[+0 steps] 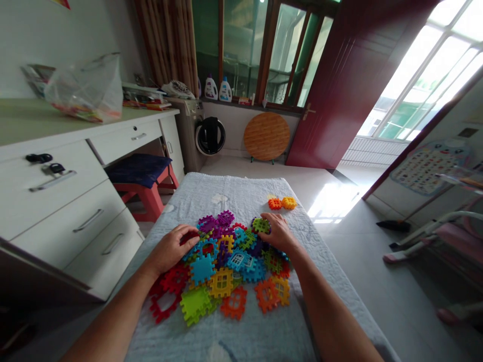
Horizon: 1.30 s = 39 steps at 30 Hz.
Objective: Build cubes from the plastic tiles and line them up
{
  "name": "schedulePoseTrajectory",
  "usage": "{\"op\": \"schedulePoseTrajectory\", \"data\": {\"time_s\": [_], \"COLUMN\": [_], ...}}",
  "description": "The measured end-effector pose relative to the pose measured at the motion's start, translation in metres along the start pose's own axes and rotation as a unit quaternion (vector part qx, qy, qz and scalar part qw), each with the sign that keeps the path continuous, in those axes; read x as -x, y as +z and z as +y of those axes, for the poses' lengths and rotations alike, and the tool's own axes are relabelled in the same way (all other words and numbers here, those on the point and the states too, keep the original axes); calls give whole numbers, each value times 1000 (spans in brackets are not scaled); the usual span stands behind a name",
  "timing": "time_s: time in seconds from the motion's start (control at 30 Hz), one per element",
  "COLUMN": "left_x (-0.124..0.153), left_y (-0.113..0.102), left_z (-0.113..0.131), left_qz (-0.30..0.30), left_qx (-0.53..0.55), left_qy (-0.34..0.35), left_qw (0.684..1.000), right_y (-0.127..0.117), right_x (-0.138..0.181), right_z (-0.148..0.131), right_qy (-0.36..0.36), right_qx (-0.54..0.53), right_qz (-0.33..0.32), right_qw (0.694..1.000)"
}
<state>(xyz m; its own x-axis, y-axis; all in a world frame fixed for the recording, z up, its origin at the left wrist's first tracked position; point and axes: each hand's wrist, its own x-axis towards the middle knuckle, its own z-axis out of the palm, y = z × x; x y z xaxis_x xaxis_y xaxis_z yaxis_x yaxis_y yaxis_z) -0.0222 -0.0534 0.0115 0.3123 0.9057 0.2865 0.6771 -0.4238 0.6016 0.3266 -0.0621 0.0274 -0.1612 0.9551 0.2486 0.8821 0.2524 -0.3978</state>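
Observation:
A heap of notched plastic building tiles covers the middle of a cloth-covered table [256, 188]. My left hand [175, 246] is at the heap's left side, its thumb and fingers apart around the edge of a dark red tile; no firm grip shows. At the right side, my right hand [278, 231] has its fingers on a green window tile [261, 225]. Between the hands lie a blue tile [203, 269], a yellow window tile [221, 283] and purple tiles [225, 218]. Nearer me are a lime tile [194, 304], a red tile [164, 305] and an orange window tile [234, 303].
Joined orange and yellow tiles [282, 203] lie apart at the table's far right. To the left stand a white desk [68, 201] with a plastic bag [88, 93] on it and a red stool [149, 193]. A round wooden board [266, 136] leans beside the red door [339, 100].

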Motion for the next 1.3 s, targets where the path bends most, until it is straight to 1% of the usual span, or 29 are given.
{"op": "schedulePoseTrajectory", "data": {"time_s": [0.27,0.57,0.73,0.9,1.0,1.1,1.2,1.3], "left_x": [0,0,0,-1,-1,-1,-1,-1], "left_y": [0,-1,-1,-1,-1,-2,-2,-2], "left_z": [-3,-1,1,2,2,2,1,0], "left_qz": [-17,-17,-10,-7,-6,-12,-16,-15], "left_qx": [6,7,9,8,7,8,6,1], "left_qy": [-2,2,1,-5,-6,-9,-8,-9], "left_qw": [1000,1000,1000,1000,1000,1000,1000,1000], "right_y": [3,-1,1,1,-9,-21,-21,-8], "right_x": [-2,-3,-7,-11,-24,-50,-79,-100], "right_z": [1,-3,-3,-1,5,14,21,24], "right_qy": [-18,-1,-6,-13,-20,-10,7,13], "right_qx": [-19,-23,-40,-31,-24,-4,33,79], "right_qz": [20,-2,-13,-6,10,19,-5,-51], "right_qw": [999,1000,999,999,999,1000,999,996]}}
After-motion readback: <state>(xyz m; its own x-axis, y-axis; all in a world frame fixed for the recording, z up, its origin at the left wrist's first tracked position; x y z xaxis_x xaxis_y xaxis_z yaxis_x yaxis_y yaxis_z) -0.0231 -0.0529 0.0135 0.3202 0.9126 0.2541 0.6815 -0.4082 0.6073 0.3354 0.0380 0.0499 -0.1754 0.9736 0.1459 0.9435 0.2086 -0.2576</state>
